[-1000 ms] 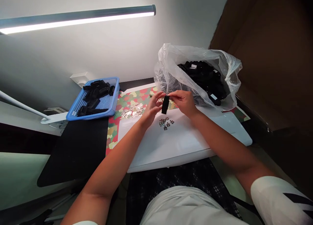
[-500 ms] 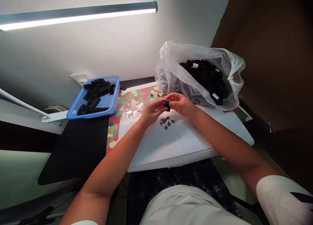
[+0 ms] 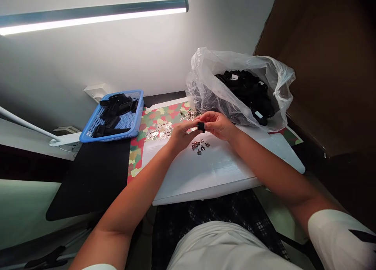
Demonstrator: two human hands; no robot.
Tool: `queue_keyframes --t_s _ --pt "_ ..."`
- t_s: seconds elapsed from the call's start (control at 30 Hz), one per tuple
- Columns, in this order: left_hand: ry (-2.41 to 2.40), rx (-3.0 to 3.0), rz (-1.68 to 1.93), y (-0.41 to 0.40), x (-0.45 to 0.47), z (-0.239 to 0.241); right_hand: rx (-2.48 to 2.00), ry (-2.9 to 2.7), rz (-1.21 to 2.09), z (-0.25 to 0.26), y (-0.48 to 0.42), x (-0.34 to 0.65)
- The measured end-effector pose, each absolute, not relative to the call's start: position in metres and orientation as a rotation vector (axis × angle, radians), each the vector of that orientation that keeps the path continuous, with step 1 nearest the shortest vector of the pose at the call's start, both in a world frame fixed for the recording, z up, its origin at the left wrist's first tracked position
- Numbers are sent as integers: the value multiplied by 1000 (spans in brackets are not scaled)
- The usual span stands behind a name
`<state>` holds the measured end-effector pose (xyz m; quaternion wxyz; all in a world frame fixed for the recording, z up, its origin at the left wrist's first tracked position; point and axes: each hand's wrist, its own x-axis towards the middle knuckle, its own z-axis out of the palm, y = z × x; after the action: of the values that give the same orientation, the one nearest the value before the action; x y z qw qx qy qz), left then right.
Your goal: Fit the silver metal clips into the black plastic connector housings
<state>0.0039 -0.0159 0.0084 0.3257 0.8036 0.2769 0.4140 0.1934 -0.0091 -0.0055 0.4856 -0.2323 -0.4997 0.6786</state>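
A small black plastic block [image 3: 201, 126] is held up at the centre of the frame, pinched between the left hand [image 3: 182, 135] and the right hand [image 3: 219, 125]. Both hands are closed on it, so that it is kept raised clear of the surface below. Just beneath it, a few small metal clips [image 3: 199, 146] are laid on a white board [image 3: 217, 172], where they can be reached easily. A pile of silver metal pieces [image 3: 158, 131] is spread on a camouflage-patterned mat [image 3: 135, 164] just beyond. Farther off, black plastic parts [image 3: 243, 90] are held in a clear plastic bag [image 3: 205, 80] at upper right, while other black pieces [image 3: 114, 109] are kept separately in a blue mesh basket [image 3: 117, 136] at upper left.
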Motion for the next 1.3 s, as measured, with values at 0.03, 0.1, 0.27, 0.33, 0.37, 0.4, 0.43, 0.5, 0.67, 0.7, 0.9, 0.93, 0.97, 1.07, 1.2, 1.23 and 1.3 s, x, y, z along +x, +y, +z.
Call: queue_keyframes --t_s 0.03,0.1,0.27,0.33,0.37,0.4,0.43,0.5,0.67,0.7,0.9,0.93,0.97,1.07,1.2,1.23,1.3 --pt "730 2091 1089 -15 4 8 -578 -1228 1640 -6 -9 193" --pt "742 2036 1144 -11 4 7 -612 -1282 1609 -5 -9 192" --pt "833 1769 1267 -1 0 5 -751 -1699 1250 -4 -10 188" --pt "834 1616 1179 0 -3 6 -816 -1864 923 -6 -9 189" --pt "833 1556 1142 0 -4 6 -850 -1920 772 -7 -8 189" --pt "838 1515 1117 1 -5 7 -883 -1965 648 -8 -7 190" --pt "852 1492 1098 1 -6 8 -914 -2003 558 -10 -6 191" --pt "895 1481 1057 2 -7 9 -980 -2068 439 -13 -5 193" --pt "1016 1497 1003 6 -8 5 -1145 -2168 159 -16 -5 190" --pt "1044 1508 1012 6 -8 4 -1169 -2178 117 -15 -6 189" --pt "1121 1565 1108 4 -5 1 -1292 -2184 14 -9 -12 180" --pt "1123 1567 1120 4 -4 0 -1302 -2184 16 -8 -12 179" --pt "1126 1568 1130 4 -3 -1 -1309 -2184 20 -8 -13 178" --pt "1128 1559 1160 4 -2 -4 -1310 -2172 41 -9 -12 177" --pt "1058 1549 1181 5 -3 -2 -1215 -2107 63 -11 -10 180" --pt "1024 1549 1183 5 -4 0 -1176 -2094 76 -11 -9 181" --pt "956 1555 1184 6 -6 3 -1096 -2091 113 -10 -8 183"
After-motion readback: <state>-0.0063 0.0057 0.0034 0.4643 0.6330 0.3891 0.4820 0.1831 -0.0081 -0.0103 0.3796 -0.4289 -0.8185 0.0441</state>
